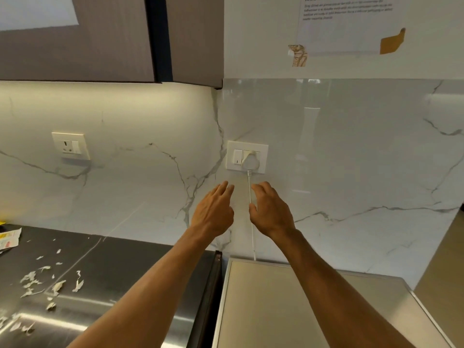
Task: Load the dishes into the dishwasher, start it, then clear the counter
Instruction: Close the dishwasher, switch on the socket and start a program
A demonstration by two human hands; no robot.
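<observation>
Both my hands are raised toward the marble backsplash, just below a white wall socket that has a switch and a white plug in it. A thin white cable hangs from the plug down behind the steel-topped appliance at the lower right. My left hand is left of the cable, fingers straight and pointing up at the wall. To the cable's right is my right hand, its fingers loosely bent and holding nothing. No dishes are in view.
The dark steel counter at the left carries several torn white paper scraps and a printed wrapper at its far-left edge. A second socket sits on the wall further left. Grey cabinets hang overhead. A taped paper sheet is top right.
</observation>
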